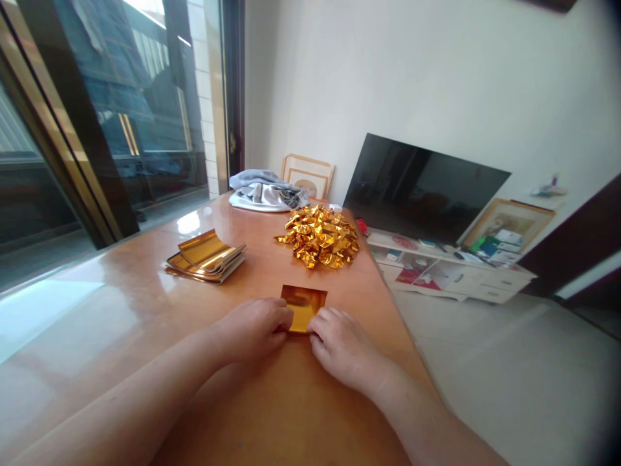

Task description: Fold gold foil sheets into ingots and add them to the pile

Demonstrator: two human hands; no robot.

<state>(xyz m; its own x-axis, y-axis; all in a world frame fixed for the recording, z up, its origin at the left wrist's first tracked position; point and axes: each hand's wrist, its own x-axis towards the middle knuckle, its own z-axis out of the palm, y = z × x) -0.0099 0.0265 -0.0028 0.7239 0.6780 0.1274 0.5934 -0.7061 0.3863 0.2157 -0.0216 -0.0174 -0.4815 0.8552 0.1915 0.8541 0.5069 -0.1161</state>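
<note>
Both forearms reach in from the bottom edge and converge near the middle of the counter [145, 304]; the left arm comes in low from the lower left, bare, and lies close along the wood; the right arm enters from the lower right at a steeper slant. The left hand [255, 327] rests knuckles-up with the palm down, its fingers [284, 317] curled and pressed onto the near left edge of a gold sheet [304, 305]; the right hand [342, 343] mirrors it, palm down, fingers [317, 333] bent onto the near right corner of the same sheet; both hands pin or pinch that near edge, though whether any finger is under the foil I cannot tell. The sheet lies flat on the counter between the two hands and just beyond them, a small square with its far edge free.

Farther back, a heap [320, 236] of crumpled gold pieces sits near the right edge of the counter; to the left, well apart from it, a stack [206, 257] of gold sheets lies with its top leaves curling up; a grey cloth [264, 189] lies at the far end. Beyond the counter a dark screen [422, 188] leans against the wall over a low white shelf [451, 268]; glass doors [97, 129] fill the left.
</note>
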